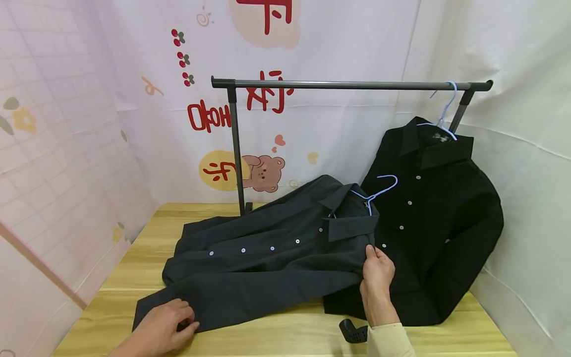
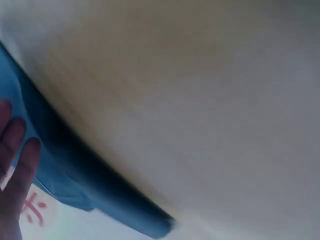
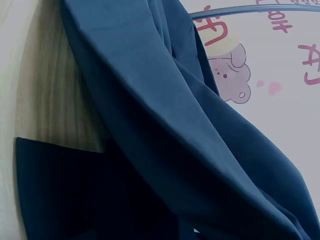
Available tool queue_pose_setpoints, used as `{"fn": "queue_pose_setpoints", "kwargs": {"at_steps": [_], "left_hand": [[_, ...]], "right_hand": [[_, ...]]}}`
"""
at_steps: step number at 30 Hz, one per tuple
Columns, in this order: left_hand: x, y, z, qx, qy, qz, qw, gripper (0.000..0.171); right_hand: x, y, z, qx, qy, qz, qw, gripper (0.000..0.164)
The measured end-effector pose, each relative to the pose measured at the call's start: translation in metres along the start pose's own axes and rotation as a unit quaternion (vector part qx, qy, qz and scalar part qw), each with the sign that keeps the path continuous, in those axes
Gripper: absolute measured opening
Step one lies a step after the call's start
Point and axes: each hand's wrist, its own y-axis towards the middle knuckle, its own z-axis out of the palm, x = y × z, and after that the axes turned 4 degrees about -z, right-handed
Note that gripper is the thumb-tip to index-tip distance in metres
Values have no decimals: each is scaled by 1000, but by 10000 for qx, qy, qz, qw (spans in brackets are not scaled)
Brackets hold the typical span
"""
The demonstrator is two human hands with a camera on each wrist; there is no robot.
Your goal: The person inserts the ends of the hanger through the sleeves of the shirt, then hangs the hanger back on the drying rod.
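Note:
A dark button-up shirt (image 1: 276, 272) lies across the wooden table in the head view, collar to the right and hem to the left. A light blue hanger (image 1: 373, 197) sits inside its collar, the hook sticking out. My right hand (image 1: 378, 270) pinches the shirt at the near shoulder, below the collar. Over the cuff end of the near sleeve, my left hand (image 1: 167, 322) rests with relaxed fingers. The left wrist view catches its fingers (image 2: 25, 165) against the dark cloth. In the right wrist view the sleeve (image 3: 150, 115) slants across, and the right hand is out of sight.
A black garment rack (image 1: 334, 85) stands at the back. From its right end a second black shirt (image 1: 446, 198) hangs on a blue hanger (image 1: 446, 106), its lower part on the table (image 1: 285, 342). A small black angled piece (image 1: 352, 331) lies beside my right wrist.

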Motion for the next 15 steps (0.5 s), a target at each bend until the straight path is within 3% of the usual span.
{"fn": "queue_pose_setpoints", "kwargs": {"at_steps": [2, 4, 6, 8, 11, 15], "left_hand": [[2, -2, -1, -136, 106, -823, 9965, 17], [7, -2, -4, -347, 360, -1565, 9864, 11], [14, -3, -6, -314, 485, -2224, 9732, 24], [22, -6, -8, -63, 571, -2646, 9627, 43], [30, -13, -7, 370, 575, -2833, 9566, 58], [33, -20, -4, 490, 638, -2499, 9649, 51]], "right_hand": [[0, 0, -2, -3, 102, 30, 9999, 45], [0, -1, -4, -72, 208, 85, 9997, 44], [-1, -1, -6, -63, 239, 116, 9996, 45], [-1, -1, -8, -27, 273, 180, 9995, 47], [1, 0, -12, 42, 244, 298, 9992, 51], [7, 2, -17, 17, 302, 395, 9988, 52]]}}
